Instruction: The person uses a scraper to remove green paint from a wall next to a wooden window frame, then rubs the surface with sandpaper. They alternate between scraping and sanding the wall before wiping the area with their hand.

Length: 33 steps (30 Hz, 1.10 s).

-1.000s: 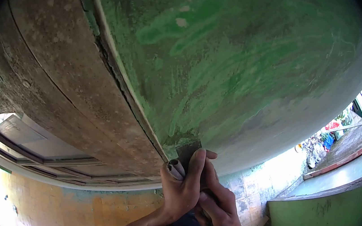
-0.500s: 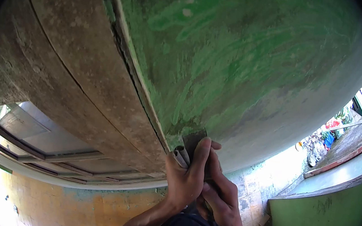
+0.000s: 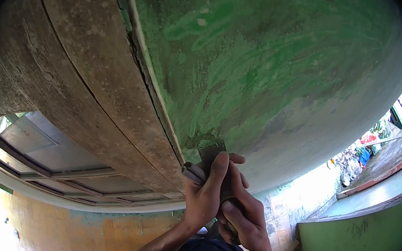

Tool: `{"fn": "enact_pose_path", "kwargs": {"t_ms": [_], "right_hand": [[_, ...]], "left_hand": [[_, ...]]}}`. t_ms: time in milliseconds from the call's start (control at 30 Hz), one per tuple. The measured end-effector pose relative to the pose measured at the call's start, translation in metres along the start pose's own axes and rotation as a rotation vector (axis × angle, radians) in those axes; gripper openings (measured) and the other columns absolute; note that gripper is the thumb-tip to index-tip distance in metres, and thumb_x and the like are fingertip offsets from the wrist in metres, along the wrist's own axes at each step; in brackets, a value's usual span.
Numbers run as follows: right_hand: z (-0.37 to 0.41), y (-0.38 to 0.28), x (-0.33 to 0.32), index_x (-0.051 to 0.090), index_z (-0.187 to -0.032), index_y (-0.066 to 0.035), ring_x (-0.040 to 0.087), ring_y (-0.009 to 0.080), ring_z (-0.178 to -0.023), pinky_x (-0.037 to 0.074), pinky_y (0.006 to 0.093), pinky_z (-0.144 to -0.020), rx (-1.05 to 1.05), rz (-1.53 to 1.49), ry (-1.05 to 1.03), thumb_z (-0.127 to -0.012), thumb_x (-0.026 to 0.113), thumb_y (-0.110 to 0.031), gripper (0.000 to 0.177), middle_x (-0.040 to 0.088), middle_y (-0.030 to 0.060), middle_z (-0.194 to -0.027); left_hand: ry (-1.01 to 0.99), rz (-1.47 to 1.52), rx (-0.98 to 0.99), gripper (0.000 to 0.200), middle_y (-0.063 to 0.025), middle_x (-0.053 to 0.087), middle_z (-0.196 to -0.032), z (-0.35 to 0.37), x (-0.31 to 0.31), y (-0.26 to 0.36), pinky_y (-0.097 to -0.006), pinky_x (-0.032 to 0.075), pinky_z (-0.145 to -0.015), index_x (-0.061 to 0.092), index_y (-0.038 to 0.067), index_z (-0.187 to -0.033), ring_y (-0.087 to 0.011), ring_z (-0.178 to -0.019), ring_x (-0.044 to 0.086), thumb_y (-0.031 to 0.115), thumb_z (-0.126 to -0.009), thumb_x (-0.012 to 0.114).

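- Nearest to you, your right hand [image 3: 244,226] is wrapped closed just below and behind the left one. What it clasps is mostly hidden; I judge it is the handle of the scraper [image 3: 211,153].
- Your left hand [image 3: 203,198] is closed too. It pins a grey roll [image 3: 191,171] in the fist, and its thumb lies up along the back of the blade.
- The change over the last 1 second is small. The roll now juts further out to the left of your fist, and the left wrist has turned a little.
- The blade stands directly above your grip, flat against the green wall [image 3: 279,60], at nearly the same patch as 0.5 s ago. I judge that the scraping works this 1 spot and does not travel along the wall.
- Just left of the blade runs the dark crack [image 3: 150,89], where the green paint meets the brown band [image 3: 77,70].
- Further left and below the grip is a window frame [image 3: 42,148].
- Far to the right of the grip you see a low green wall [image 3: 357,240], and beyond it some coloured things [image 3: 365,145], too small to tell.
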State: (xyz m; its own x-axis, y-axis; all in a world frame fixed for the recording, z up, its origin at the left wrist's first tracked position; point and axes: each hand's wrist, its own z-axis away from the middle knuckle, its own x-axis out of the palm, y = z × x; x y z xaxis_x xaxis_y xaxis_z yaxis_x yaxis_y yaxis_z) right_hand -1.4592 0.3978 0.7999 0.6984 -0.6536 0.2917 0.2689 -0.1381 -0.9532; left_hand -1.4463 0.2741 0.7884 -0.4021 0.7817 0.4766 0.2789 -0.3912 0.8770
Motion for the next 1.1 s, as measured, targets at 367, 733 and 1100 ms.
{"fn": "enact_pose_path", "kwargs": {"t_ms": [367, 733, 1100], "right_hand": [[-0.007, -0.003, -0.003, 0.021, -0.156, -0.003, 0.056, 0.0112, -0.066, 0.046, 0.0264, -0.059, -0.213, 0.305, -0.034, -0.096, 0.046, -0.007, 0.065, 0.047, 0.012, -0.135], [-0.011, 0.002, -0.001, 0.021, -0.155, 0.0, 0.056, 0.0109, -0.069, 0.046, 0.0257, -0.059, -0.202, 0.198, 0.026, -0.095, 0.048, -0.005, 0.065, 0.043, 0.0132, -0.141], [-0.004, -0.006, -0.001, 0.019, -0.155, 0.001, 0.053, 0.0102, -0.062, 0.044, 0.0232, -0.055, -0.158, 0.139, -0.021, -0.097, 0.045, -0.002, 0.064, 0.041, 0.0131, -0.143]], "left_hand": [[-0.067, 0.068, -0.094, 0.038, -0.0105, 0.064, -0.077, 0.009, 0.003, 0.006, -0.0271, 0.052, -0.065, 0.054, -0.006, -0.122, -0.0163, -0.069, 0.063, 0.027, -0.106, 0.044], [-0.08, 0.02, -0.041, 0.033, -0.0097, 0.064, -0.074, 0.001, 0.009, 0.014, -0.0262, 0.051, -0.063, 0.056, -0.007, -0.121, -0.016, -0.067, 0.063, 0.02, -0.106, 0.044], [-0.062, 0.049, -0.001, 0.03, -0.0096, 0.063, -0.075, -0.002, 0.017, 0.024, -0.0262, 0.051, -0.061, 0.057, -0.006, -0.12, -0.0164, -0.068, 0.063, 0.019, -0.105, 0.046]]}}
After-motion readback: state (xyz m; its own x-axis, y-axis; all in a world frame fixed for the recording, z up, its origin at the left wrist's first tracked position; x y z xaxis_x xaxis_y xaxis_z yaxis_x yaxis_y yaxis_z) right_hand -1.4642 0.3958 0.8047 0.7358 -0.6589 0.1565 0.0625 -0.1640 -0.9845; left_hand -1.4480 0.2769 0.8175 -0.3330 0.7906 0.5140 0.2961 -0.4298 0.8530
